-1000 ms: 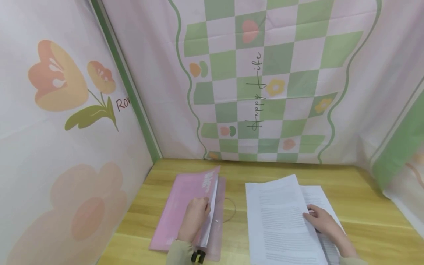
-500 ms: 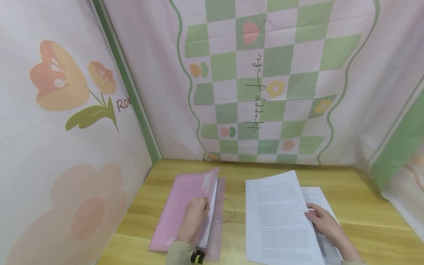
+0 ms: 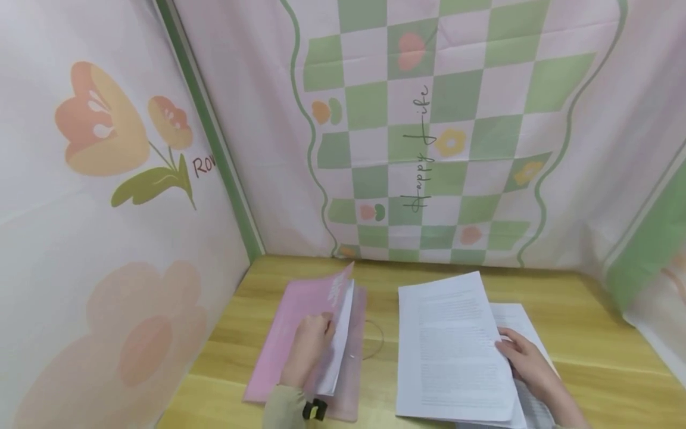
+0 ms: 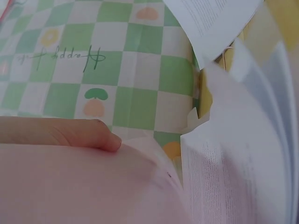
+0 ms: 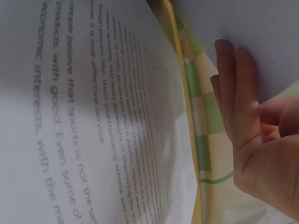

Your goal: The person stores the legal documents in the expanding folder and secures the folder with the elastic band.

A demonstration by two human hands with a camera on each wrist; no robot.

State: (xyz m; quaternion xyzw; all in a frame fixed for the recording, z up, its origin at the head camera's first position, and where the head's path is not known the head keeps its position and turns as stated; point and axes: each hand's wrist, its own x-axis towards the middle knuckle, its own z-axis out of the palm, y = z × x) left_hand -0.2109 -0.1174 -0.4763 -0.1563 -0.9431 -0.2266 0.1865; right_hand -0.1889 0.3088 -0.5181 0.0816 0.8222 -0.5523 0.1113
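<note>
Folder cover: free edge gripped in left fingers | printed sheets: right edge pinched in right fingers

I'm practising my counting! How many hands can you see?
2. The left hand grips the pink folder. The right hand, over to the right in the head view, holds the lifted printed paper. No other hands show.
</note>
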